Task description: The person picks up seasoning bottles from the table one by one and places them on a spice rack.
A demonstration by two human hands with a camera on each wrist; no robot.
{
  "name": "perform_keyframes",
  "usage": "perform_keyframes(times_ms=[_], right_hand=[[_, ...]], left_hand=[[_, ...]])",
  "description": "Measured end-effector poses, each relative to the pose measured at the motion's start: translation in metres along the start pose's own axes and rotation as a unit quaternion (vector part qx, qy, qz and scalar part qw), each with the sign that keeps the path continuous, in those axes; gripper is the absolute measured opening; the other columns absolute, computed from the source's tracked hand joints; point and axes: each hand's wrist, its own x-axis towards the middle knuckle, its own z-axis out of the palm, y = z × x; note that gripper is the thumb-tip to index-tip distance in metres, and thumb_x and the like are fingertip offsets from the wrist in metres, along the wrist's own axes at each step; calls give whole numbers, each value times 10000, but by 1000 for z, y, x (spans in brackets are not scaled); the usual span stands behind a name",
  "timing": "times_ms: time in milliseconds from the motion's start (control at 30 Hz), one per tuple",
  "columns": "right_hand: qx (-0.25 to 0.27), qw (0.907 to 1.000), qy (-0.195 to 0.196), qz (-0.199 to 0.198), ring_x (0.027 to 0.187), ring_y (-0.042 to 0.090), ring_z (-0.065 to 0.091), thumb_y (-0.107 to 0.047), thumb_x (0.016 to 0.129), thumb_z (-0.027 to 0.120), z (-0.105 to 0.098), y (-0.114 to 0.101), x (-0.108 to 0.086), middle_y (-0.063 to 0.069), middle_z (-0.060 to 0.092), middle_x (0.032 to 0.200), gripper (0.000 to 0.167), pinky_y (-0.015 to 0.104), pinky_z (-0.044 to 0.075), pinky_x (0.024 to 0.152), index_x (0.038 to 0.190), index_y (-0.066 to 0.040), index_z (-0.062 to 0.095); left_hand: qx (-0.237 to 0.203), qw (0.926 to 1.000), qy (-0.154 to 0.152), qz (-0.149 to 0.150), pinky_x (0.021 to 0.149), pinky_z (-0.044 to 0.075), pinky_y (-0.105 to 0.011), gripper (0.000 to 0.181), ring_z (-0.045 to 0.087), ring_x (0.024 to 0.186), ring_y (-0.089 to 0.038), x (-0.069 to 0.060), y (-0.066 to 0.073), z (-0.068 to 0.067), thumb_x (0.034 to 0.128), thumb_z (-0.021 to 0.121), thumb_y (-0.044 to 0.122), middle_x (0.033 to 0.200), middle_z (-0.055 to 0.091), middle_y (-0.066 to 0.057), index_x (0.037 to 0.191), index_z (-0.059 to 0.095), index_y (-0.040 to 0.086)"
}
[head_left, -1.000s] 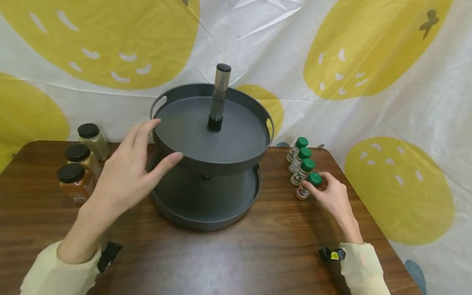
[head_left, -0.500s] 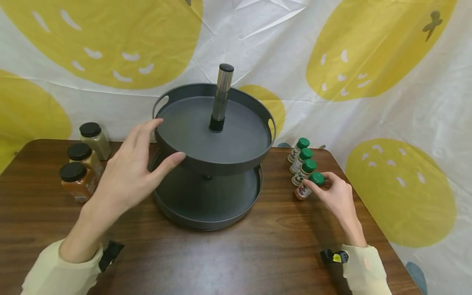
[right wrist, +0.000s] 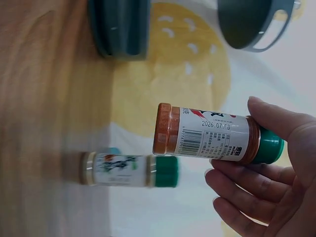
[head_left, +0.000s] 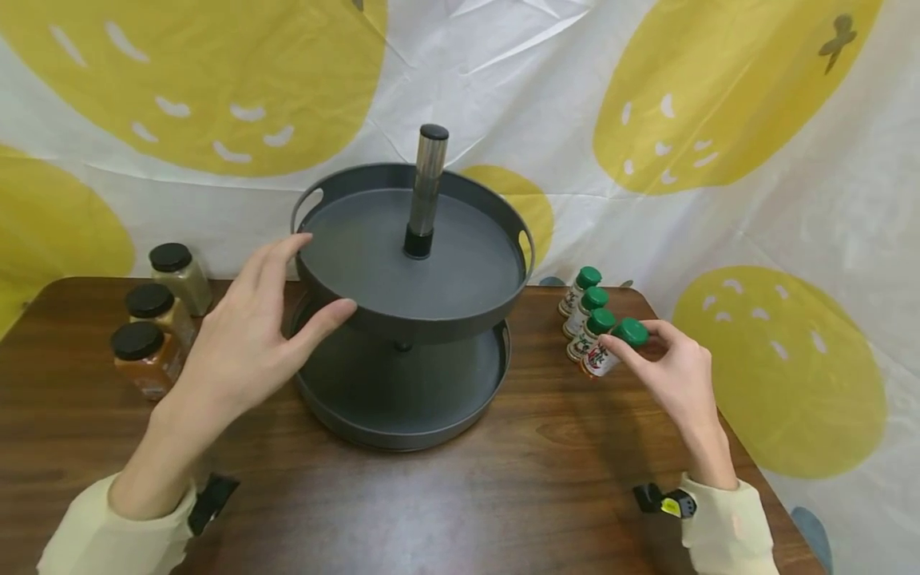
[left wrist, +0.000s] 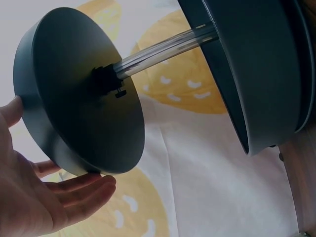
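My right hand pinches a spice bottle near its green cap, between thumb and fingers. The bottle holds reddish-orange powder, has a white label, and is tilted and lifted off the table. Several similar green-capped bottles stand in a row just beyond it. My left hand touches the outer wall of the upper tray of a dark grey two-tier stand, with thumb and fingers spread and fairly straight. A clear post with a black top rises from that tray, and the lower tray rests on the table.
To the left stand 3 larger black-lidded jars of powder, partly behind the left hand. The brown wooden table meets a white curtain with yellow fruit prints at its back and right side.
My right hand has raised the red-powder spice bottle off the table and moved slightly right with it. The left hand stays at the upper tray.
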Motion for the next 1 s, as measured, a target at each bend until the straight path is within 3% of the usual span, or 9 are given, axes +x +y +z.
perform_keyframes(times_ms=[100,200,467,633,800,1000], right_hand=[[94,9998,134,-95,735,-162,587,-443,832,827,-8,-9,1,77,758,905,426,160,462,673,1044,-85,734],[204,9992,291,-176,738,-144,606,-413,823,843,-15,-18,2,52,752,889,392,147,463,669,1015,-87,741],[381,9965,654,-348,780,-72,615,-341,791,882,-33,-42,2,-195,675,816,321,113,448,725,968,-104,757],[435,9948,828,-411,790,-46,622,-307,767,904,-44,-55,4,-272,643,796,311,160,417,741,967,-111,769],[487,9925,988,-536,775,-55,613,-262,756,914,-55,-66,8,-290,628,786,305,149,411,740,960,-89,769],[682,9883,1226,-604,705,-76,628,-195,757,908,-69,-79,15,-264,644,755,252,142,415,645,927,-79,763]], left_hand=[[-20,10000,2,-33,1000,372,-673,824,385,1402,-380,-1,-1,0,935,649,573,1569,357,-137,1571,310,174],[-30,10000,11,-34,1000,372,-673,826,383,1403,-379,-2,-1,1,933,653,571,1566,360,-140,1569,313,168],[-32,10000,10,18,977,389,-674,817,404,1384,-383,-2,-1,1,941,642,571,1563,362,-144,1571,306,174],[-43,10000,33,11,956,407,-666,806,432,1353,-371,-3,-1,2,942,639,572,1553,366,-134,1567,311,184],[-32,10000,87,22,936,427,-653,793,456,1322,-357,-3,-1,3,943,639,569,1545,370,-126,1560,320,187],[-29,9999,103,43,915,438,-660,792,457,1326,-365,-2,-1,3,945,636,571,1558,356,-126,1563,316,193]])
